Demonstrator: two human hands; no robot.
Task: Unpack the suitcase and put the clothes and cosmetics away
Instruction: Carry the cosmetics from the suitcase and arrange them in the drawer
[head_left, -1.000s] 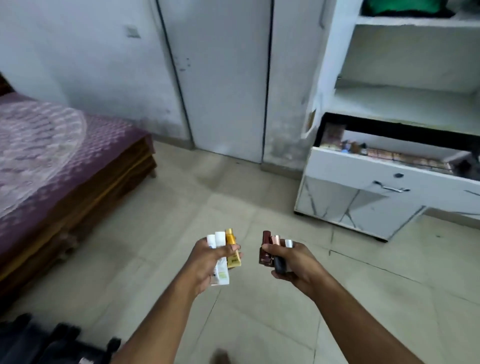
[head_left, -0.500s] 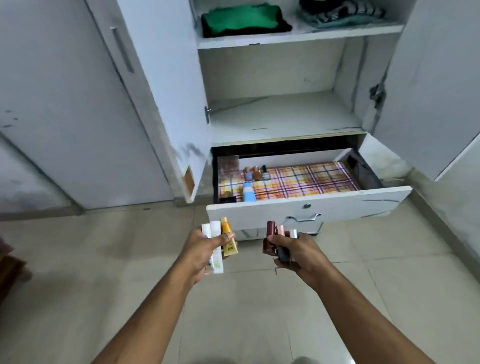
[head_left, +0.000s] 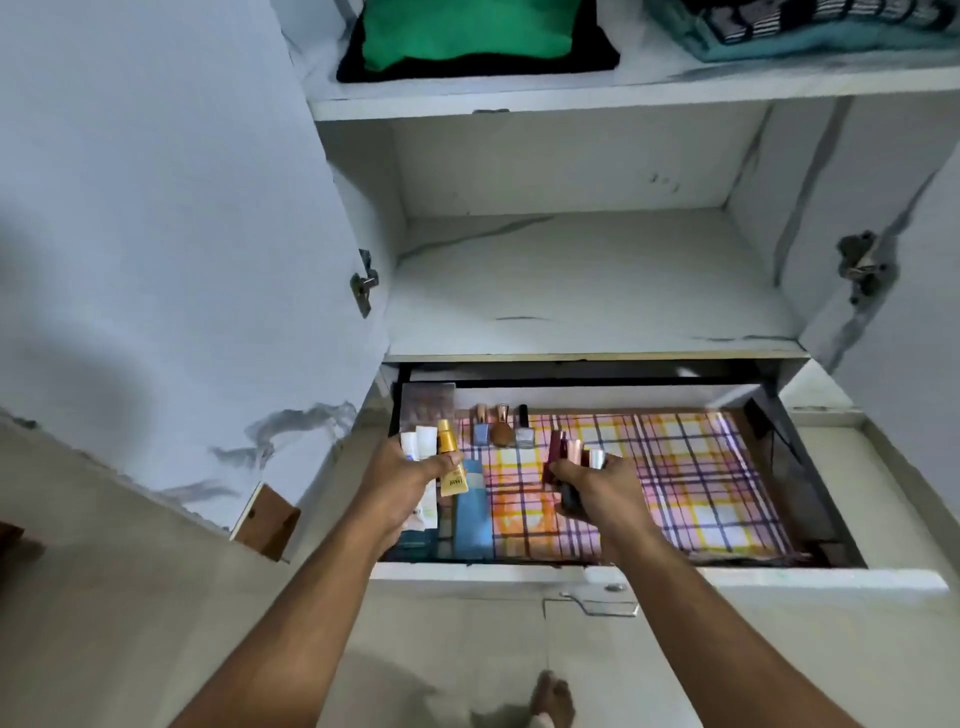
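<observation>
White wardrobe doors stand open around a pulled-out drawer (head_left: 727, 578) lined with a plaid sheet (head_left: 675, 478) in pink, yellow and purple. Both hands hover above the drawer's left half. The left hand (head_left: 402, 480) grips a bunch of tubes: two white tubes (head_left: 420, 441) and a yellow tube (head_left: 451, 457) with a gold cap, all pointing up and away from the person. The right hand (head_left: 597, 488) grips several slim cosmetic sticks (head_left: 569, 452), one maroon, one rose-gold and one silver-capped, plus a dark item lower in the palm that is hard to identify. Inside the drawer, along the back edge, three nail polish bottles (head_left: 503, 428) stand upright side by side, next to a clear palette case (head_left: 427, 402) in the back-left corner. A blue bottle (head_left: 472, 512) lies on the liner between the two hands. On the shelf above, folded green cloth (head_left: 467, 28) rests on black fabric, and striped folded clothes (head_left: 810, 26) sit to its right. A bare foot (head_left: 553, 699) shows on the tiled floor below.
</observation>
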